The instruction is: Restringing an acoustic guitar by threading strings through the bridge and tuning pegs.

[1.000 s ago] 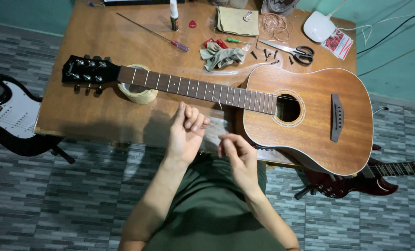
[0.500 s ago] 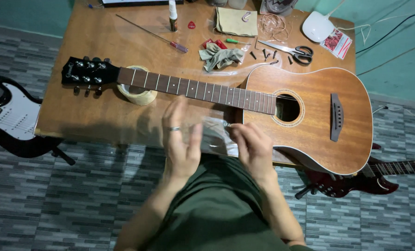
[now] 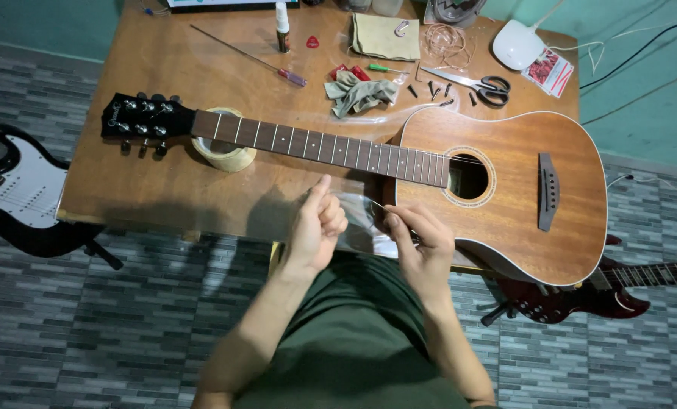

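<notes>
Two hands: both worked at the near edge of the acoustic guitar point(image 3: 497, 189), which lay flat across the wooden table point(image 3: 149, 189) with its neck pointing left.
Head view, left hand: the left hand point(image 3: 317, 227) hovered just below the guitar's neck, fingers curled together with the thumb raised, seemingly pinching one end of a thin wire; the contact itself was too fine to confirm.
Head view, right hand: the right hand point(image 3: 422, 238) sat just below the guitar's soundhole, thumb and forefinger pressed together on what looked like a guitar string point(image 3: 378, 203).
Packet: a clear plastic packet point(image 3: 357, 223) lay between the hands, against the guitar's lower edge.
Guitar state: the fretboard looked bare of strings and the bridge point(image 3: 548, 191) seemed to have empty holes, though strings would be hard to see at this size.
Done, as judged: old strings appeared removed; small dark pins point(image 3: 429, 89) lay scattered above the guitar's upper shoulder, and a loose wire coil point(image 3: 446, 39) rested further above.
Left, as judged: fitting the new string, pinning it and winding it at the headstock point(image 3: 143, 120) all seemed undone.
Near the guitar: a tape roll point(image 3: 225, 154) propped the neck; scissors point(image 3: 471, 82), a crumpled cloth point(image 3: 361, 92) and a screwdriver point(image 3: 249, 57) lay above the neck.
</notes>
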